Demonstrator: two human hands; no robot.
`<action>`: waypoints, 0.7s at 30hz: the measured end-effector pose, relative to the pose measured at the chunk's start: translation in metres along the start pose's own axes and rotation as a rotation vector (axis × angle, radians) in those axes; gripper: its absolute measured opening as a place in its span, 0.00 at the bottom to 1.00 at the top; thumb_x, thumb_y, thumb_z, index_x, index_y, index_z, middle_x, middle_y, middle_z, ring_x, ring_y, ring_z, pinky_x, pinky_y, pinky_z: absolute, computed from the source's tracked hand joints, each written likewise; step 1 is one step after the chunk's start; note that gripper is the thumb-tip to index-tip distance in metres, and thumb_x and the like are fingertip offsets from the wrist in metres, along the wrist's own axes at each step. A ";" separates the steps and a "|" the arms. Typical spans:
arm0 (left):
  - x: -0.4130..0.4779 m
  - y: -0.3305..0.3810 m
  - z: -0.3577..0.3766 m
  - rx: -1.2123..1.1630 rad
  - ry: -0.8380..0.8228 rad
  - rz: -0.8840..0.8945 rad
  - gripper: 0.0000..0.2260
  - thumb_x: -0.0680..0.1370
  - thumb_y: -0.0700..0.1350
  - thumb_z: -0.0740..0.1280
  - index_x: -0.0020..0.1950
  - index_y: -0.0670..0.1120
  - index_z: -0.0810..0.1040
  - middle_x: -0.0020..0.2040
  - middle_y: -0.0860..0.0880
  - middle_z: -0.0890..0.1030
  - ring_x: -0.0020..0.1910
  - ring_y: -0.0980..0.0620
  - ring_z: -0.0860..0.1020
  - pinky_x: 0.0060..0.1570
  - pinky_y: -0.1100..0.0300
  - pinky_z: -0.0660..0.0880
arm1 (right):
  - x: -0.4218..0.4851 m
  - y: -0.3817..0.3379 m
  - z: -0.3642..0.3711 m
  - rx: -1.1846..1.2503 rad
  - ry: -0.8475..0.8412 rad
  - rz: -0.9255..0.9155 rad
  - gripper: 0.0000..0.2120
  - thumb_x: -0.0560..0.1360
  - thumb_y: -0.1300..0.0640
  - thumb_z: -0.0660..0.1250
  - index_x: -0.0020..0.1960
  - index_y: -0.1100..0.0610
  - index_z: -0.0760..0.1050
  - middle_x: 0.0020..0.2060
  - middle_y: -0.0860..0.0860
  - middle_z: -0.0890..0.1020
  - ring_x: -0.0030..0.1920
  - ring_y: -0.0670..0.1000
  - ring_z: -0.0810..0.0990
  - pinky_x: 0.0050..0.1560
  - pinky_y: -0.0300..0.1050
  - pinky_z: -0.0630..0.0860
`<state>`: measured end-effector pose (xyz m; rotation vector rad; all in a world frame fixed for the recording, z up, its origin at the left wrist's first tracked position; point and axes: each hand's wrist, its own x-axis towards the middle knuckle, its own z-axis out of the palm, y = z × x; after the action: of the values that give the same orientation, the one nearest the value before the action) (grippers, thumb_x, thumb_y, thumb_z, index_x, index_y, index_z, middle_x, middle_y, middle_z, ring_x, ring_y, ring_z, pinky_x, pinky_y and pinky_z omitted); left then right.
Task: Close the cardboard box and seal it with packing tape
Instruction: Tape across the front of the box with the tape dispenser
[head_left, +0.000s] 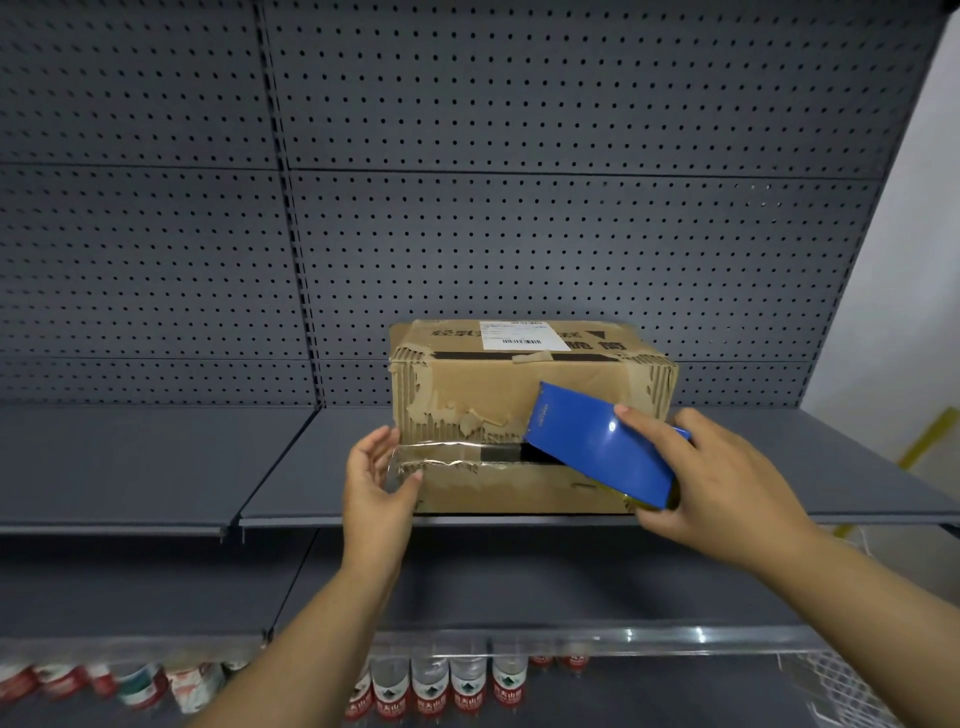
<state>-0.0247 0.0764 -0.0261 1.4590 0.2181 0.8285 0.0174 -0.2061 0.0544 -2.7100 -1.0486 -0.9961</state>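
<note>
A worn cardboard box (467, 395) stands on a dark grey shelf (311, 467), its flaps folded shut and a white label on top. My right hand (717, 483) grips a blue tape dispenser (597, 447) held against the box's front face, over the seam. A strip of clear packing tape (441, 454) runs from the dispenser leftward along that seam to the box's left corner. My left hand (376, 480) presses the tape's loose end at that corner, thumb on the front face and fingers fairly straight.
A grey pegboard back wall (467, 182) rises behind the box. A lower shelf holds several bottles with red and white labels (452, 686). A wire basket (852, 686) shows at the bottom right, a white wall at the far right.
</note>
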 end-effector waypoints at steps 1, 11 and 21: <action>0.001 0.000 -0.001 0.017 -0.002 0.010 0.24 0.72 0.28 0.67 0.62 0.49 0.68 0.61 0.52 0.74 0.63 0.55 0.72 0.66 0.56 0.67 | 0.000 0.000 0.000 -0.002 0.001 0.000 0.47 0.48 0.49 0.79 0.65 0.52 0.67 0.35 0.53 0.75 0.27 0.54 0.75 0.29 0.37 0.61; 0.009 -0.001 0.007 0.062 0.092 0.031 0.23 0.73 0.31 0.68 0.62 0.51 0.67 0.61 0.53 0.74 0.59 0.59 0.73 0.63 0.62 0.67 | -0.002 -0.001 0.005 -0.005 0.018 -0.001 0.47 0.49 0.48 0.78 0.66 0.52 0.66 0.35 0.53 0.74 0.27 0.53 0.74 0.30 0.37 0.61; 0.018 -0.007 0.010 -0.010 0.098 -0.030 0.25 0.74 0.31 0.66 0.66 0.49 0.66 0.63 0.52 0.72 0.62 0.55 0.72 0.63 0.63 0.67 | -0.005 -0.002 0.016 -0.032 0.051 -0.027 0.48 0.49 0.48 0.79 0.66 0.52 0.65 0.36 0.55 0.77 0.28 0.54 0.75 0.27 0.41 0.70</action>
<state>-0.0039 0.0804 -0.0247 1.4042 0.3082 0.8763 0.0219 -0.2030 0.0383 -2.6876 -1.0725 -1.0892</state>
